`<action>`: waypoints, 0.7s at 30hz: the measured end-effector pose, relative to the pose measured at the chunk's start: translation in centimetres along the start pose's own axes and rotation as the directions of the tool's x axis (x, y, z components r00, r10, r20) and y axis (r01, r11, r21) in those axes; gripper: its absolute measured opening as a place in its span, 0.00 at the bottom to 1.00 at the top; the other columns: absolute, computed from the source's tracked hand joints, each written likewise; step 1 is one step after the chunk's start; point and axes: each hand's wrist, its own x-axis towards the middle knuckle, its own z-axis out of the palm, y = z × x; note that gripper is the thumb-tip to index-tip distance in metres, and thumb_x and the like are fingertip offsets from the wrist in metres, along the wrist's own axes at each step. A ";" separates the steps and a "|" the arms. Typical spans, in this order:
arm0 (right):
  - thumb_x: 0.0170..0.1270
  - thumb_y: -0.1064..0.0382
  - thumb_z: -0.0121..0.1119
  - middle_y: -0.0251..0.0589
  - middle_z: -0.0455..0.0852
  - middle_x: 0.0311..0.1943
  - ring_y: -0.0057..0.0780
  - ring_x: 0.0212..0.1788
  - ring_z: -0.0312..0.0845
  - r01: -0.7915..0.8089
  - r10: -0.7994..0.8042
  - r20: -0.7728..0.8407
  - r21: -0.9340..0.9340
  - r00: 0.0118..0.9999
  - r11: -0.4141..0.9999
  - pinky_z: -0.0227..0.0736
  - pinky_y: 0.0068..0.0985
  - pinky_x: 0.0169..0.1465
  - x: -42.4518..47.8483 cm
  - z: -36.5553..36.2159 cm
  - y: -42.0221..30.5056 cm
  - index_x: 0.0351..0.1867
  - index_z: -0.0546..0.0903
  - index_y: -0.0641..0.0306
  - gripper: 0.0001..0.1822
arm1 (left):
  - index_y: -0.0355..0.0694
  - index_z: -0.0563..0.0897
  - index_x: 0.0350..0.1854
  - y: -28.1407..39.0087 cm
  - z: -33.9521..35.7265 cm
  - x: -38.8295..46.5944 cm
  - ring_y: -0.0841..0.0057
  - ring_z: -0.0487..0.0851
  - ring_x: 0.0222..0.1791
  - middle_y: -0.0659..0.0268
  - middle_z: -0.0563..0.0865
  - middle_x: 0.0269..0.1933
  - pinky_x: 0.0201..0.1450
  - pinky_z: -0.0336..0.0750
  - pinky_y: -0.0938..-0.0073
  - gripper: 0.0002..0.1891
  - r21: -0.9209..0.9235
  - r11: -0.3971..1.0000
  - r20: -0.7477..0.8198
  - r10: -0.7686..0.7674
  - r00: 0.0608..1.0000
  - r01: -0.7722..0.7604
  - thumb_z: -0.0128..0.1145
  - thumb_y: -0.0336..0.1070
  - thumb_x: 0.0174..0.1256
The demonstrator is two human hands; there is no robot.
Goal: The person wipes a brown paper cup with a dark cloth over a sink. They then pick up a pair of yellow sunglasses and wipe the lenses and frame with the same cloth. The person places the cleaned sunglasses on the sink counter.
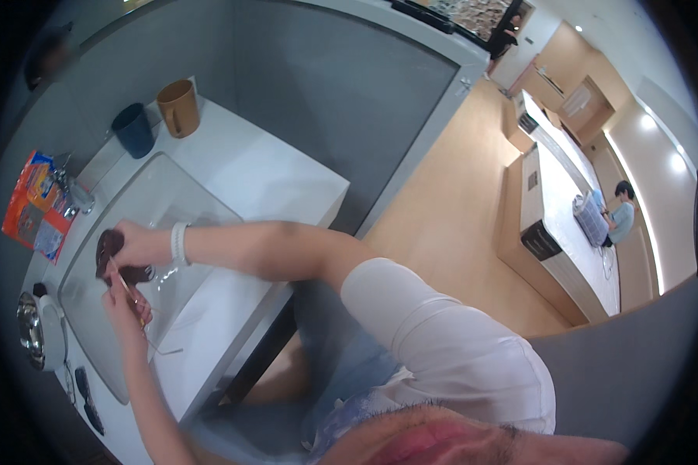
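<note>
Above a translucent washbasin [168, 180], my right hand [145, 249], with a white band on the wrist, grips a dark maroon object [109, 247], perhaps a case or cloth; its kind is unclear. Close below it in the picture, my left hand [125, 299] holds a pair of thin metal-framed eyeglasses [167, 352], whose slim temple sticks out towards the counter edge. The fingers of both hands nearly meet at the maroon object, and they hide most of the eyeglasses' front. A chrome faucet [74, 195] stands behind the basin.
An orange pouch [35, 212] leans by the faucet. A blue cup [134, 131] and a tan mug [178, 109] stand at the counter's far end. Sunglasses [88, 401] and a white, metal-topped appliance [46, 334] lie nearer. One person [621, 212] is by the beds, another [503, 40] farther off.
</note>
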 end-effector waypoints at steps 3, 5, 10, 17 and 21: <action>0.46 0.69 0.76 0.42 0.89 0.31 0.27 0.35 0.83 0.017 -0.004 0.088 -0.154 0.996 0.988 0.78 0.27 0.40 0.3 -0.2 -0.1 0.32 0.85 0.72 0.13 | 0.44 0.66 0.21 -0.5 -1.3 0.7 0.84 0.63 0.09 0.72 0.66 0.15 0.12 0.53 0.81 0.28 0.020 0.999 0.023 0.045 0.999 -0.046 0.50 0.61 0.75; 0.47 0.69 0.76 0.40 0.89 0.31 0.25 0.35 0.83 -0.019 0.041 0.125 -0.176 0.991 0.984 0.78 0.25 0.40 -0.2 -0.8 -1.1 0.33 0.86 0.71 0.13 | 0.44 0.66 0.22 -0.3 -1.1 0.5 0.85 0.64 0.10 0.73 0.67 0.16 0.12 0.52 0.81 0.28 -0.015 0.998 -0.014 0.055 0.998 -0.055 0.51 0.61 0.75; 0.45 0.71 0.77 0.41 0.89 0.32 0.27 0.34 0.84 0.058 -0.055 0.036 -0.092 0.998 0.994 0.79 0.25 0.39 0.0 -1.2 -2.0 0.35 0.86 0.72 0.14 | 0.45 0.67 0.22 0.5 -0.8 0.6 0.86 0.64 0.12 0.74 0.66 0.16 0.14 0.52 0.83 0.27 0.002 0.996 0.005 0.087 0.996 -0.087 0.52 0.62 0.74; 0.46 0.70 0.77 0.44 0.90 0.34 0.29 0.35 0.86 -0.041 0.040 -0.013 -0.096 0.999 0.995 0.80 0.26 0.42 0.1 -0.1 0.0 0.35 0.86 0.71 0.14 | 0.45 0.67 0.22 0.0 0.0 0.3 0.87 0.62 0.11 0.75 0.65 0.15 0.14 0.51 0.83 0.29 -0.022 0.999 0.008 -0.026 1.000 0.027 0.52 0.65 0.72; 0.45 0.70 0.77 0.44 0.90 0.34 0.30 0.35 0.86 -0.092 0.103 0.109 -0.100 0.989 0.991 0.80 0.28 0.41 0.1 -1.0 -0.5 0.35 0.87 0.72 0.14 | 0.48 0.66 0.21 0.2 -0.2 0.5 0.88 0.59 0.11 0.77 0.62 0.15 0.14 0.49 0.82 0.29 -0.048 0.999 -0.016 0.022 1.000 -0.023 0.52 0.66 0.72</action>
